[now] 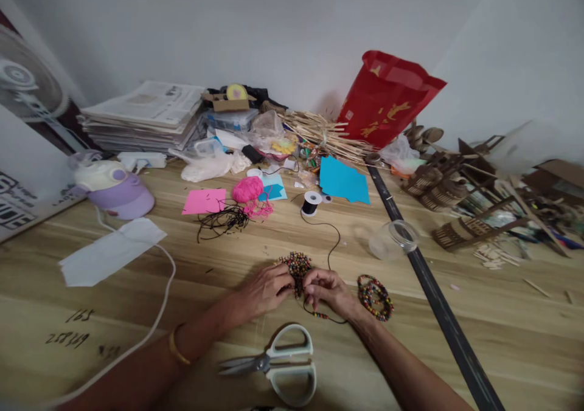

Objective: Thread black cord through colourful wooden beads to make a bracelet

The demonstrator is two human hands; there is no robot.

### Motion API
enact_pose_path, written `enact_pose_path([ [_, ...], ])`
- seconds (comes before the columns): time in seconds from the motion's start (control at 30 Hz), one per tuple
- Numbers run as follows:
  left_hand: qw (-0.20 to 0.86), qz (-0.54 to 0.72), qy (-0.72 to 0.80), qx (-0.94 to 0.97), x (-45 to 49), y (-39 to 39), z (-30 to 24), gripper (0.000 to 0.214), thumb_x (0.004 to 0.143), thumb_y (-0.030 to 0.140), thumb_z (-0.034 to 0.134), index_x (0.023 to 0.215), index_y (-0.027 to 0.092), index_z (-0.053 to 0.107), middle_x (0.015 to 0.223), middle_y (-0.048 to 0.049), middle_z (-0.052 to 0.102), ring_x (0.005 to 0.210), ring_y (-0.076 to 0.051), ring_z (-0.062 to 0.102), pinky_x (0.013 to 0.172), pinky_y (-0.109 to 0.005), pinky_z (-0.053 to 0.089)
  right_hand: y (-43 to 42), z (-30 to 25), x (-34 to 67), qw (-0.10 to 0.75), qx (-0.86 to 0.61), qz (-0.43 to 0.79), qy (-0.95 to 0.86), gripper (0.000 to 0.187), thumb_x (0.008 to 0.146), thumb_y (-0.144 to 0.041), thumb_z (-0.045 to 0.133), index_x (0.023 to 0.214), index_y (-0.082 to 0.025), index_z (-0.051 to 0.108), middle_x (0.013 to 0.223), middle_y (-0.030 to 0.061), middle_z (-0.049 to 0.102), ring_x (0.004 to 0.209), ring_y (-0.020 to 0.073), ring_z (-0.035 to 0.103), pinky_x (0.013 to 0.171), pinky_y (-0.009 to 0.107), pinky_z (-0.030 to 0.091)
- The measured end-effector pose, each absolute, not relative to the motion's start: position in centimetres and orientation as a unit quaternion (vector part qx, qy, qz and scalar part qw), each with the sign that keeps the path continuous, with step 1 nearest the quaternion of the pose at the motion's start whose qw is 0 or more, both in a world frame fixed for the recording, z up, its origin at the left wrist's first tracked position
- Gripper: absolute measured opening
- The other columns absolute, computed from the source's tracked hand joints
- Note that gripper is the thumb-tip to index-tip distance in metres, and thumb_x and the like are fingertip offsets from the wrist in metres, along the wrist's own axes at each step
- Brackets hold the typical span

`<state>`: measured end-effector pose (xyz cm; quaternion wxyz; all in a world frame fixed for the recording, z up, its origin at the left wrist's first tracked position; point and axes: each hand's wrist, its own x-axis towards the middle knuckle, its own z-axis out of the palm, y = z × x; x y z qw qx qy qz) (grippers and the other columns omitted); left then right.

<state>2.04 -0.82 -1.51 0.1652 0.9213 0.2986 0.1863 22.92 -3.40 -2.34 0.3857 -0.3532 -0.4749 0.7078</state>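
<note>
A small heap of multicoloured beads (pixel 297 266) lies on the wooden table between my hands. My left hand (pixel 269 286) rests at the heap's left side, fingers curled together at the beads; what they pinch is too small to see. On the right, my right hand (pixel 329 290) pinches a thin black cord between thumb and fingers. A few threaded beads (pixel 320 315) sit on the cord below that hand. The cord runs back to a white spool of black cord (pixel 311 203). Beside my right wrist lie several finished-looking bead bracelets (pixel 375 297).
White-handled scissors (pixel 292 362) lie in front of me, blades pointing left. A clear jar (pixel 393 239) rests on a dark strip (pixel 438 301) at right. Pink yarn (pixel 247 188), black cord pieces (pixel 225 217) and blue paper (pixel 344 180) lie farther back. A white cable (pixel 159 301) crosses the left side.
</note>
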Motion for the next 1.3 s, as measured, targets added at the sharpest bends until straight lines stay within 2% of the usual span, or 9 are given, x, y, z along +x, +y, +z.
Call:
enact_pose_path([
  [0.17,0.167,0.184,0.298,0.922,2.0,-0.7,-1.7,0.011,0.084,0.013,0.056,0.081,0.017,0.065,0.085,-0.0041,0.064,0.084,-0.017,0.059,0.079,-0.029,0.044,-3.5,-2.3,22.7,0.388,-0.362,0.700,-0.478,0.028,0.070,-0.038,0.079,0.077,-0.014,0.065,0.055,-0.0028,0.063,0.043,0.0072,0.056,0.043,0.017,0.050],
  [0.27,0.205,0.217,0.315,0.901,2.1,-0.7,-1.5,0.011,0.081,0.010,0.057,0.078,0.017,0.066,0.082,-0.0036,0.066,0.080,-0.017,0.059,0.076,-0.028,0.045,-3.6,-2.2,22.4,0.397,-0.374,0.684,-0.484,0.029,0.070,-0.039,0.079,0.077,-0.015,0.065,0.054,-0.0030,0.063,0.043,0.0072,0.055,0.043,0.017,0.050],
  [0.5,0.437,0.315,0.406,0.738,2.4,-0.1,-1.7,0.005,0.072,0.011,0.060,0.070,0.014,0.064,0.065,-0.0008,0.064,0.060,-0.012,0.056,0.058,-0.021,0.044,-3.8,-2.2,21.9,0.405,-0.395,0.654,-0.502,0.035,0.072,-0.047,0.075,0.075,-0.015,0.061,0.052,-0.0035,0.059,0.041,0.0073,0.052,0.042,0.017,0.047],
  [0.67,0.574,0.325,0.400,0.636,2.1,0.5,-1.8,0.010,0.069,0.021,0.067,0.073,0.012,0.065,0.067,-0.0016,0.066,0.062,-0.012,0.058,0.060,-0.021,0.046,-4.0,-2.1,21.6,0.403,-0.404,0.646,-0.506,0.037,0.073,-0.049,0.073,0.074,-0.015,0.059,0.052,-0.0047,0.056,0.041,0.0060,0.050,0.043,0.016,0.045],
  [0.83,0.603,0.317,0.392,0.619,1.8,0.6,-1.4,0.018,0.069,0.026,0.070,0.080,0.013,0.071,0.075,-0.0038,0.070,0.068,-0.013,0.060,0.064,-0.023,0.046,-4.1,-2.0,21.6,0.390,-0.411,0.649,-0.508,0.039,0.073,-0.051,0.072,0.075,-0.015,0.058,0.051,-0.0049,0.054,0.041,0.0062,0.049,0.042,0.016,0.044],
  [1.07,0.637,0.299,0.376,0.604,1.8,0.6,-1.5,0.020,0.066,0.029,0.074,0.076,0.012,0.071,0.076,-0.0054,0.072,0.071,-0.015,0.063,0.068,-0.026,0.048,-4.1,-2.2,21.6,0.393,-0.410,0.646,-0.511,0.038,0.074,-0.051,0.072,0.075,-0.015,0.058,0.051,-0.0048,0.055,0.041,0.0061,0.049,0.041,0.016,0.043],
  [1.3,0.648,0.287,0.368,0.602,1.9,0.5,-1.6,0.020,0.063,0.029,0.076,0.073,0.012,0.072,0.070,-0.0045,0.072,0.064,-0.013,0.061,0.060,-0.022,0.046,-4.1,-2.2,21.6,0.398,-0.410,0.639,-0.515,0.038,0.073,-0.051,0.071,0.075,-0.015,0.058,0.052,-0.0051,0.054,0.041,0.0062,0.049,0.041,0.016,0.044],
])
